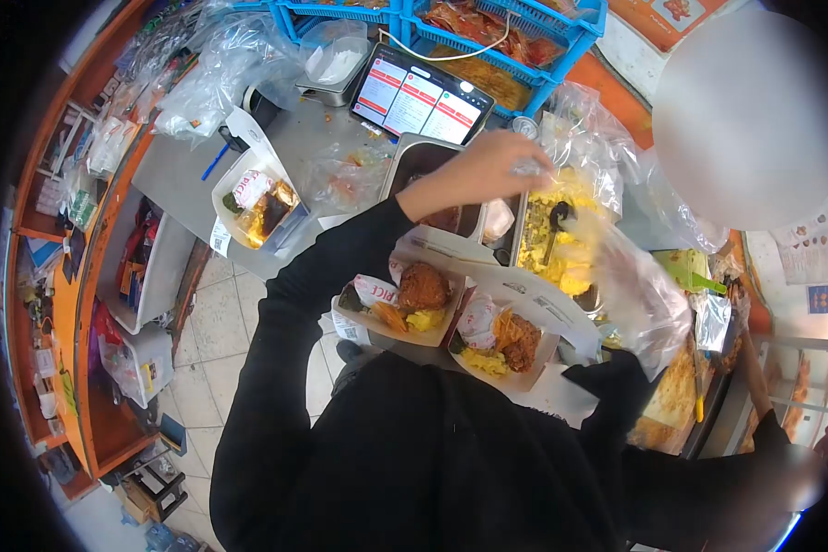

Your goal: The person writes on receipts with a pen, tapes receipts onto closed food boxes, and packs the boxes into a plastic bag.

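Note:
My left hand (480, 173), bare below a black sleeve, reaches over the steel tray toward the tub of yellow scrambled food (539, 253). Its fingertips are drawn together at a bit of clear plastic, and what they pinch is unclear. My right hand (630, 276), in a loose clear plastic glove, is smeared by motion beside that tub. A black-handled utensil (557, 221) lies in the yellow food. Close to my body sit two open meal boxes, the left box (405, 331) and the right box (534, 379), each with fried chicken, yellow food and a wrapped rice portion.
Another open meal box (285, 235) stands on the left of the steel counter (179, 170). A tablet (423, 99) leans before blue crates (561, 46). Plastic bags (235, 60) lie at the back left. At the right is another person's arm (754, 368).

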`<action>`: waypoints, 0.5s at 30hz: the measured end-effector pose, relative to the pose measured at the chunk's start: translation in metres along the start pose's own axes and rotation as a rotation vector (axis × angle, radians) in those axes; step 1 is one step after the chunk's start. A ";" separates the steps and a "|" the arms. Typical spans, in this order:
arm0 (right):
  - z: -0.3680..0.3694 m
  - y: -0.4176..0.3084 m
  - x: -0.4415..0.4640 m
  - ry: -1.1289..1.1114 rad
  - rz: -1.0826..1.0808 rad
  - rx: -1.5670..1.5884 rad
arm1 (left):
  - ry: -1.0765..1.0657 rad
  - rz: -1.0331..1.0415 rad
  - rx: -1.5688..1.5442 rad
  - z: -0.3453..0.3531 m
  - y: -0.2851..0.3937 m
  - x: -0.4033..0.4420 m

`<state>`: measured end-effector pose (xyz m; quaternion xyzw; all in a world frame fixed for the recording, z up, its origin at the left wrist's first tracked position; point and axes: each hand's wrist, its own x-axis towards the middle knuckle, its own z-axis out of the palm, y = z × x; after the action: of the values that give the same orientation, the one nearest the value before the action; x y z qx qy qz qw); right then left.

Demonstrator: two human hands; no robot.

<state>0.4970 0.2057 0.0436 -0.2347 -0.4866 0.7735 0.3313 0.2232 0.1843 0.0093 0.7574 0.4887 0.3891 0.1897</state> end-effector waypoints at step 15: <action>-0.124 0.027 -0.032 0.642 -0.063 -1.779 | 0.443 -0.475 -0.429 -0.068 0.005 -0.159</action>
<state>0.5956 0.2476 -0.0313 -0.5898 -0.7896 0.0077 0.1694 0.1380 0.0346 -0.0094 0.4641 0.5871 0.5819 0.3183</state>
